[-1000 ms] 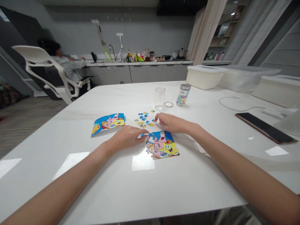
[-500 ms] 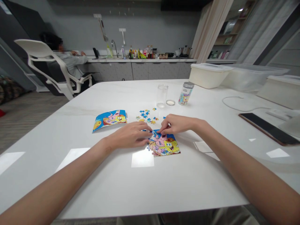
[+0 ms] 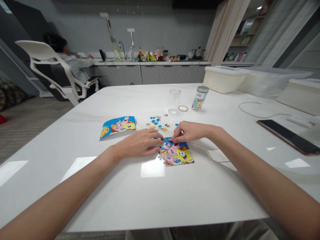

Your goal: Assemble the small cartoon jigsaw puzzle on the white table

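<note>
A partly joined cartoon jigsaw puzzle lies flat on the white table, with a ragged left edge. My left hand rests palm down beside it, fingers stretched out and their tips at its upper left edge. At the puzzle's upper edge, my right hand has thumb and index finger pinched together on a blue puzzle piece, mostly covered by the fingertips. Loose puzzle pieces are scattered just beyond both hands. A curved picture card with the same cartoon stands to the left.
Behind the loose pieces are a clear jar, a ring-like lid and a printed canister. A phone, a white cable and storage boxes lie to the right. A person sits in a white chair at back left.
The view has shifted slightly. Both hands stay at nearly the same spots on the puzzle, the right one still pinched at its upper edge.
</note>
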Demonstrator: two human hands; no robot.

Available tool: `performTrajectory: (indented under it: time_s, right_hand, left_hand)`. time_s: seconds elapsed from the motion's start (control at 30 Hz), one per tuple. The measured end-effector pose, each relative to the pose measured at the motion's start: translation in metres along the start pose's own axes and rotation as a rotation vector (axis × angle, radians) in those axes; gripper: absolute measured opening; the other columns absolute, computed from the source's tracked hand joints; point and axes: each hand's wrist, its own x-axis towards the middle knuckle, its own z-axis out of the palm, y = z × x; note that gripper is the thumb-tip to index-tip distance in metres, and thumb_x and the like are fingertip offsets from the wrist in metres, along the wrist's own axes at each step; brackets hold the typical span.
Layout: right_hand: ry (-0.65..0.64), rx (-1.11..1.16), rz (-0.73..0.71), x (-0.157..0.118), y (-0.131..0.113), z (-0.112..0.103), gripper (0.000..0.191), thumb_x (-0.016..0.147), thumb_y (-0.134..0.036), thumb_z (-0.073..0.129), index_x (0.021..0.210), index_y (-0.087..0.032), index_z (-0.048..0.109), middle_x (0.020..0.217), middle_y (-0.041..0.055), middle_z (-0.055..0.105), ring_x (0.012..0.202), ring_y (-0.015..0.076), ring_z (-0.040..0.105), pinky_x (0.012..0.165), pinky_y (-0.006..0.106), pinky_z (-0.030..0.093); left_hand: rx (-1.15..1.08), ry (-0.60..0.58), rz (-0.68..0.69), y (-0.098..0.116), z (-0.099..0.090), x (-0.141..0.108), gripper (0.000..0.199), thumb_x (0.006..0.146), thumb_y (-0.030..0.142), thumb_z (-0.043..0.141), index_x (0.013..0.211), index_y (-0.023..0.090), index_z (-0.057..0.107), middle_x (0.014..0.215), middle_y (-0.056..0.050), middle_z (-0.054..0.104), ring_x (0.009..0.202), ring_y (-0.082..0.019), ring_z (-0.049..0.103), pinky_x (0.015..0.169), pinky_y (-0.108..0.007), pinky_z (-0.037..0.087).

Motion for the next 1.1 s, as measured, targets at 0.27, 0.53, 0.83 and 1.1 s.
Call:
performTrajectory:
  time_s: [0.27,0.53,0.83,1.1]
  right_hand:
    - [-0.003,-0.005,0.006,-0.001,-0.004,0.0,0.024,0.081,-0.031,0.061,0.089,-0.017,0.078,0.085,0.0058,0.076,0.073,0.0153,0.065,0.064,0.023,0.046]
    - [-0.017,-0.026,0.009,-0.001,-0.006,-0.001,0.026,0.081,-0.031,0.058,0.089,-0.016,0.078,0.082,0.0048,0.076,0.071,0.0148,0.065,0.062,0.022,0.045]
    - [0.012,-0.144,0.016,-0.003,-0.016,-0.001,0.025,0.08,-0.028,0.058,0.094,-0.018,0.076,0.083,0.0046,0.074,0.066,0.013,0.06,0.058,0.022,0.041]
    - [0.051,-0.177,-0.002,-0.005,-0.018,0.0,0.033,0.081,-0.024,0.056,0.112,-0.017,0.062,0.079,0.0043,0.067,0.065,0.0142,0.057,0.057,0.024,0.039]
  left_hand:
    - [0.013,0.044,0.034,-0.001,0.002,-0.001,0.027,0.094,0.026,0.044,0.117,0.022,0.058,0.12,-0.007,0.062,0.107,-0.021,0.056,0.093,-0.036,0.044]
    - [0.017,0.099,0.055,-0.001,0.001,-0.002,0.025,0.095,0.032,0.044,0.116,0.021,0.053,0.121,-0.008,0.061,0.108,-0.021,0.056,0.092,-0.036,0.045]
    - [0.121,0.077,-0.262,-0.032,-0.023,-0.027,0.025,0.091,0.04,0.046,0.094,0.019,0.058,0.092,-0.005,0.061,0.079,-0.018,0.056,0.079,-0.035,0.045]
    - [-0.056,-0.057,-0.268,-0.015,-0.006,-0.011,0.029,0.09,0.038,0.052,0.11,0.02,0.063,0.1,-0.006,0.061,0.085,-0.018,0.058,0.076,-0.03,0.044]
